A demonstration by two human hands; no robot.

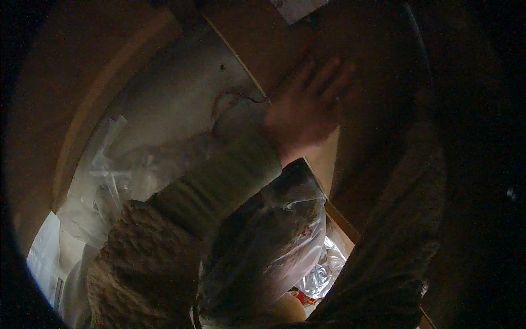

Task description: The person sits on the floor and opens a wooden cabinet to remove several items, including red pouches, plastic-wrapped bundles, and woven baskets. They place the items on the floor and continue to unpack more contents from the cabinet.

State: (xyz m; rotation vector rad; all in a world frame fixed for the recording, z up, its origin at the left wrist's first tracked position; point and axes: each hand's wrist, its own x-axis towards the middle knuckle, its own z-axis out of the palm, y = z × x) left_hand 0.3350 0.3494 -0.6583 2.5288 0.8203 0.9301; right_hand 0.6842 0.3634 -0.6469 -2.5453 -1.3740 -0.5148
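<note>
My left hand (308, 107) reaches up from the lower left in a green ribbed cuff (230, 177) and a brown textured sleeve (152, 255). Its back faces me and the fingers are slightly apart, blurred, with nothing visible in them. It lies over a dark brown panel (283, 45); I cannot tell whether it touches it. A thin reddish cord (230, 92) loops beside the wrist on a pale surface (185, 82). At the right a dark sleeve-like shape (394, 214) fades into shadow. My right hand is not seen.
Crumpled clear plastic (111, 177) lies at the left near a curved brown edge (86, 107). Below the wrist is a clear plastic bag (304, 242), with shiny wrapping (322, 275) and a red packet (306, 298) near it. A pale sheet (302, 10) shows at the top.
</note>
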